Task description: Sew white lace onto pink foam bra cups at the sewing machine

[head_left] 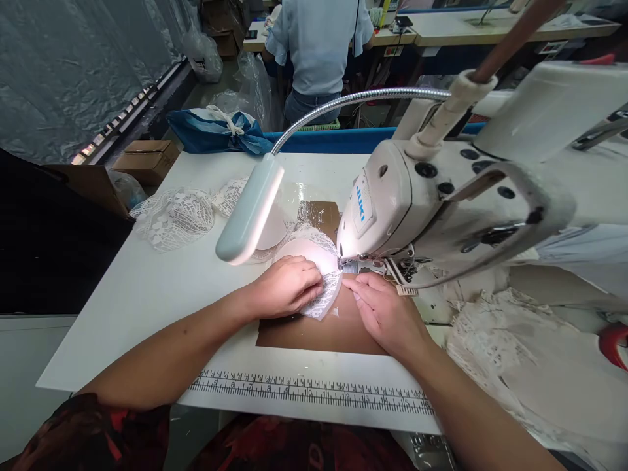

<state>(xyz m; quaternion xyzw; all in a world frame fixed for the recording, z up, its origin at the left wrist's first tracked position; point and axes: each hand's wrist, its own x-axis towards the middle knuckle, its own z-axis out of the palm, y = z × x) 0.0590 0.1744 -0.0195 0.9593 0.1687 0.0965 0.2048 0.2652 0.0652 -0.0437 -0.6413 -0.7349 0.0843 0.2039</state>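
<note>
A white lace bra cup (314, 247) lies under the needle of a sewing machine (377, 203) marked JUKI. My left hand (289, 284) rests on the cup's near side, its fingers curled and closed on the lace. On the other side of the cup, close to the needle, my right hand (385, 307) has thumb and fingers pinched together at the lace edge. The exact grip of its fingertips is hard to see. Beneath the work and both hands is a brown sheet (314, 337) on the white table (161, 314).
A lamp (252, 209) on a bendable metal arm hangs over the work. More white lace (176, 216) lies at the left, and lace pieces (520, 353) are heaped at the right. A ruler strip (314, 391) runs along the front edge. Beyond the table sits a person (316, 52).
</note>
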